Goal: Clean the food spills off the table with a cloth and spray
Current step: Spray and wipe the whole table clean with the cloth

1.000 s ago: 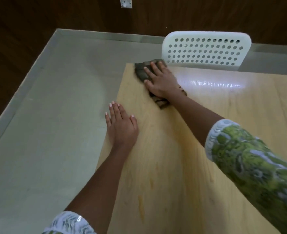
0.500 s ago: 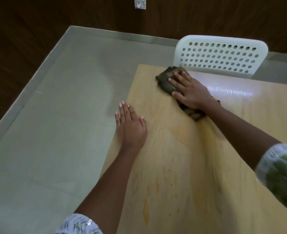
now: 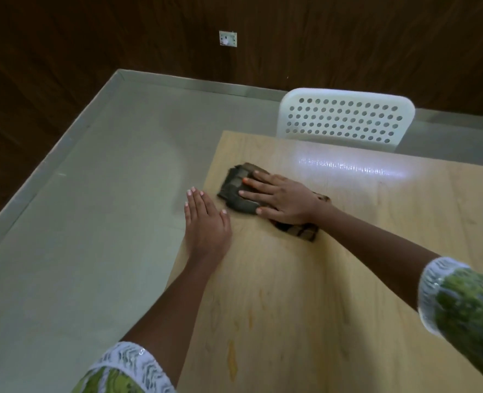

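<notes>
Big pale wood desk (image 3: 348,279), white perforated chair (image 3: 345,119) at its far side. Right hand (image 3: 284,201) is pressed flat, fingers spread, on a dark cloth (image 3: 239,191) near the desk's left edge. Left hand (image 3: 206,222) rests open and empty just beside it. Orange smears (image 3: 232,361) up front.

A single wide-angle head camera looked forward and down from close above the near edge of the worktop (image 3: 348,279), taking in both forearms, with the white chair (image 3: 345,119) beyond the grips, grey floor (image 3: 78,222) left of them and dark wall behind.
</notes>
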